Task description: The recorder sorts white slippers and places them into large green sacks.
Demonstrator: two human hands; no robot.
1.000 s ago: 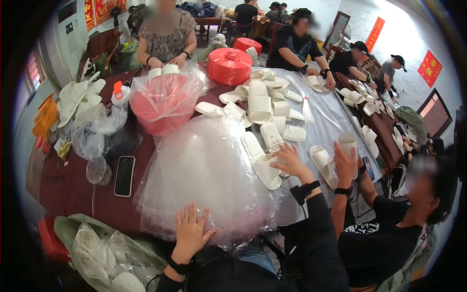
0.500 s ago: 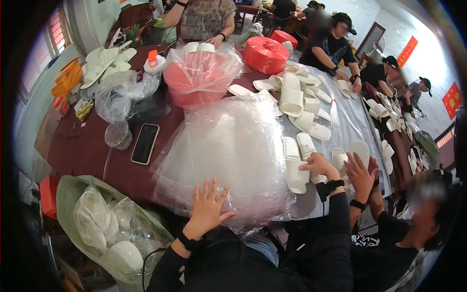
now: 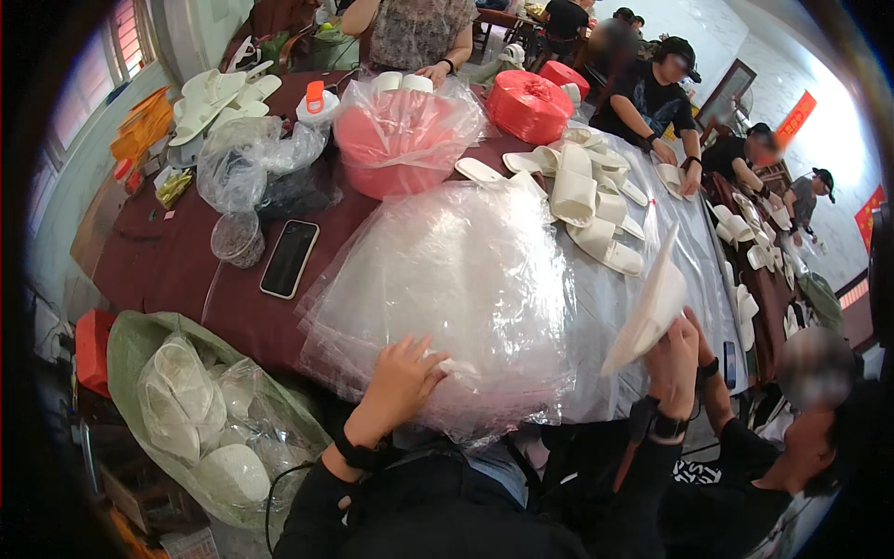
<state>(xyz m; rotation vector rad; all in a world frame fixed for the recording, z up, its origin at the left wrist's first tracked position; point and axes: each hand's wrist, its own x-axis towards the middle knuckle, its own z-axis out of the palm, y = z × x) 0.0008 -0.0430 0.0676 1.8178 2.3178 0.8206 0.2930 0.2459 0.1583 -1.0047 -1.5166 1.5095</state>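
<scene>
Left hand (image 3: 402, 377) fingers spread flat on plastic bag pile (image 3: 456, 279); right hand (image 3: 672, 359) right of pile, gripping white slipper (image 3: 652, 307).

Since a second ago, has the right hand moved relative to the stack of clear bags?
Yes. The right hand has lifted off the rows of slippers and now holds a white slipper up beside the stack of clear bags.

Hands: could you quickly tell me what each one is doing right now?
Left hand: open, fingers on the stack of clear plastic bags.
Right hand: closed, holding white slippers.
</scene>
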